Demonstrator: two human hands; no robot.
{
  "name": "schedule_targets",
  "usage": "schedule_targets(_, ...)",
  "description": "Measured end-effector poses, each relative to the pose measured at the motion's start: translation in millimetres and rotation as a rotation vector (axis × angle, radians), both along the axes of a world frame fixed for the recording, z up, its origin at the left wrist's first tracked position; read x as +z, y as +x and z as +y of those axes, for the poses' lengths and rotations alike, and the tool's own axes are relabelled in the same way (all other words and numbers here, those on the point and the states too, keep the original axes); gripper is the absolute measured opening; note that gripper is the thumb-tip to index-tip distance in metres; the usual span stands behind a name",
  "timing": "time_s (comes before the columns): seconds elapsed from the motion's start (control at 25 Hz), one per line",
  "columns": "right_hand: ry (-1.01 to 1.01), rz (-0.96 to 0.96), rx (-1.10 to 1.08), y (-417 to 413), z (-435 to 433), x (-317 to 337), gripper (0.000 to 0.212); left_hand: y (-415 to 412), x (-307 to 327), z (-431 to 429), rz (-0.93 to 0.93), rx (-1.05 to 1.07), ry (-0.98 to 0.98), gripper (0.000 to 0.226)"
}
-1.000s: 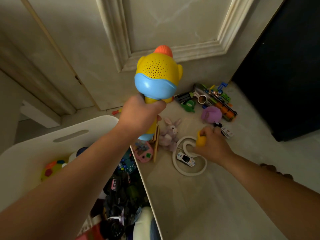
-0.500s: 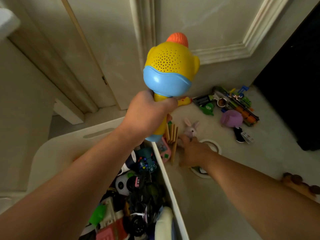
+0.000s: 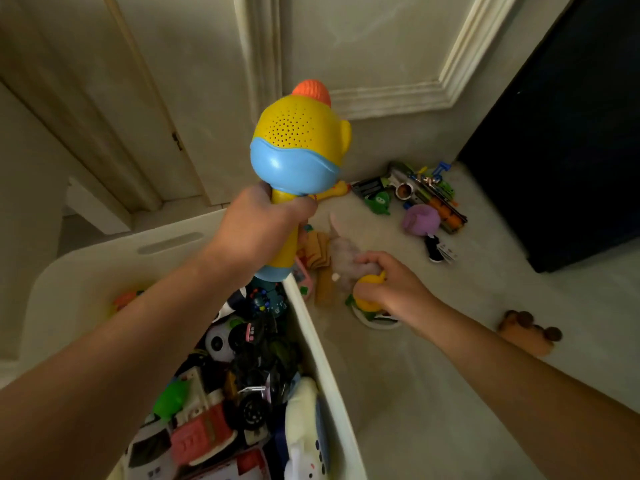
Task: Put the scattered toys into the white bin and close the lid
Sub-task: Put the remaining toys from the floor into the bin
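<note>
1. I had the left hand (image 3: 263, 223) wrapped tight round the handle of the big yellow-and-blue toy (image 3: 298, 143), dead centre of the frame with its head pointing up at the wall. Its bottom end hung right over the far right corner of the white bin (image 3: 86, 271).
2. The right hand (image 3: 391, 289), just right of centre, had its fingers curled on two things at once. A fluffy bunny (image 3: 343, 254) was pinched up top and a small yellow toy (image 3: 369, 292) was tucked in the palm. The bunny was blurry, so I couldn't tell how solid that pinch was.
3. The bin filled the lower left, open and already piled with cars and other toys. There was no lid anywhere in view.
4. Plenty was loose on the floor. A purple toy (image 3: 420, 220), a green figure (image 3: 379, 204) and a toy blaster (image 3: 429, 192) sat in the upper right. A brown toy (image 3: 526, 332) lay at the right edge, and a white ring (image 3: 377, 323) was under the right hand.
5. My worries:
   - Letting the big toy go from there could clip the rim and bounce it back out.
   - Dropped in upright on that pile, it'd probably poke above the rim and stop the lid shutting.
   - The double handful on the right looked dicey, and the bunny seemed the likelier one to slip on the way over.
</note>
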State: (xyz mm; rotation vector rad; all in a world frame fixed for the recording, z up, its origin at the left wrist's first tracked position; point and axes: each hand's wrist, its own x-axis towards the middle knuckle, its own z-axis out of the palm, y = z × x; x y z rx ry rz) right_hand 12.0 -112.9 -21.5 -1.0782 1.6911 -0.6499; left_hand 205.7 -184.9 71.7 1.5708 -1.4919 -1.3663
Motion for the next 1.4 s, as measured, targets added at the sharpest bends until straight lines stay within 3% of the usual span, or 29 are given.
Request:
schedule_targets(0.24, -0.132, -0.225, -0.037, 7, 52, 75, 0.038, 30, 11, 54, -0.109, -0.064, 0.02, 0.018)
schedule_targets(0.44, -0.176, -0.269, 0.201, 46, 78, 121, 0.047, 83, 19, 106, -0.115, -0.065, 0.155, 0.013)
schedule_targets(0.68, -0.02, -0.035, 0.59, 83, 91, 113, 0.043, 140, 2, 144, -0.233, -0.064, 0.278, 0.009)
schedule_targets(0.8, 0.035, 0.14, 0.796, 91, 89, 121, 0.041, 153, -5, 154, -0.309, -0.18, 0.3, 0.02)
schedule_targets(0.96, 0.163, 0.193, 0.913, 88, 79, 139, 0.038, 159, -16, 161, -0.298, -0.462, 0.385, 0.03)
schedule_targets(1.12, 0.288, 0.278, 1.064, 100, 75, 136, 0.033, 155, -35, 169, -0.517, -0.706, 0.495, 0.029)
schedule_targets(1.4, 0.318, 0.363, 1.111, 107, 73, 140, 0.029, 150, -51, 175, -0.562, -0.712, 0.558, 0.036)
